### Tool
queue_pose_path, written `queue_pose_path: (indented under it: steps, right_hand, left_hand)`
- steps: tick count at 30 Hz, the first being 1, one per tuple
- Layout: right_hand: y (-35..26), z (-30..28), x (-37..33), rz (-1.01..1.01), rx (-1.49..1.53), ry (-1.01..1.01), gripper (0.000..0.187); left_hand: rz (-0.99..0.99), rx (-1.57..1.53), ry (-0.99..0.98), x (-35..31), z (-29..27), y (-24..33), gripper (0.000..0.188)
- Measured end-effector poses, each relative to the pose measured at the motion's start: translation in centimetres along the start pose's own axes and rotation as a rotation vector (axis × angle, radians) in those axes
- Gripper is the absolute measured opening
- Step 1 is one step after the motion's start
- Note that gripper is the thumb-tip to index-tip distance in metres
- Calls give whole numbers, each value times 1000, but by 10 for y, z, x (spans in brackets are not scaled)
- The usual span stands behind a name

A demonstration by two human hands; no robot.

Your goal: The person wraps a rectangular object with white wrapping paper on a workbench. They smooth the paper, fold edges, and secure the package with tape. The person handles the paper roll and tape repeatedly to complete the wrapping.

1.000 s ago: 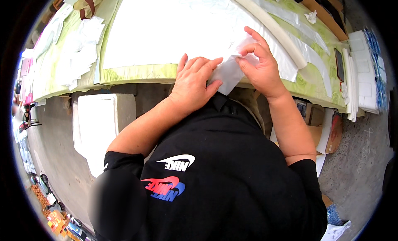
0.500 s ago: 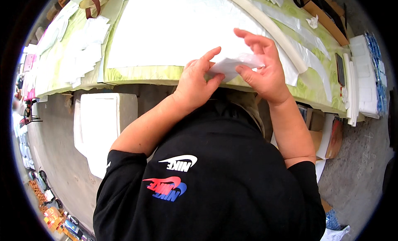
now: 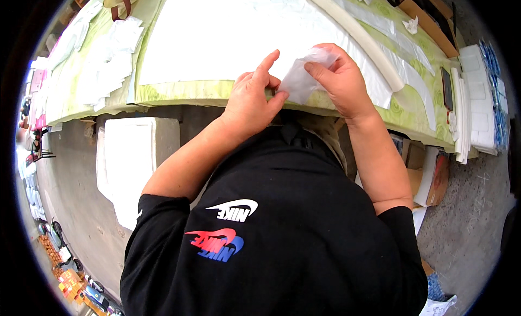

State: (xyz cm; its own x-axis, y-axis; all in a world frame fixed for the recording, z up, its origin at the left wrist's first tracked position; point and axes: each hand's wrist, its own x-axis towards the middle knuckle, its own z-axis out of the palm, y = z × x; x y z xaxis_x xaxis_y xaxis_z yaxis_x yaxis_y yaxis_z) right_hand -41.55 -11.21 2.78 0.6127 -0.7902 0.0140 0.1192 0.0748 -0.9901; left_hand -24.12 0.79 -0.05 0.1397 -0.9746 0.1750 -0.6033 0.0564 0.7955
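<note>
A thin, translucent white piece, which looks like a small plastic bag (image 3: 298, 83), is held up between my hands above the near edge of the table. My left hand (image 3: 249, 101) pinches its left edge between thumb and fingers, with the index finger pointing up and away. My right hand (image 3: 347, 87) grips the upper right part, thumb pressed on top and fingers behind. Beyond my hands a wide white sheet (image 3: 217, 42) lies flat on the table (image 3: 184, 92), which has a pale green patterned cover.
Thin white pieces (image 3: 116, 58) lie overlapped on the left of the table. A long pale roll (image 3: 361, 39) crosses the right side, near a phone (image 3: 446, 88) and an open cardboard box (image 3: 429, 23). A white foam box (image 3: 133, 147) stands below the table at left.
My right hand has closed its fingers onto the plastic bag, which now stands more upright and spread. My left hand has shifted slightly left and keeps its pinch.
</note>
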Motion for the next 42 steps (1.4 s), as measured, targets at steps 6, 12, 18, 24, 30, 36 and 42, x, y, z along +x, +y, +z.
queue_pose_path:
  steps: [6,12,18,24,30,36,42]
  right_hand:
    - [7,-3,18,167,-81,92,35]
    - [34,-19,38,146,-523,134,56]
    - [19,-11,37,171,-663,152,52]
    - [10,-6,17,81,-642,254,41]
    - [11,-9,-33,-524,-959,-47,45]
    - [29,-6,-47,-560,-1075,-23,27]
    - [39,-14,-44,-505,-1044,-74,30]
  left_hand:
    - [30,161,13,0,1,-1,81]
    - [155,373,46,0,-2,4,80]
    - [382,480,-320,16,-11,-3,89]
    - [377,594,-398,18,-8,-3,92]
    - [338,523,-337,18,-5,-3,89]
    - [314,528,-277,16,-1,-5,83]
    - [328,534,-260,15,-4,-7,75]
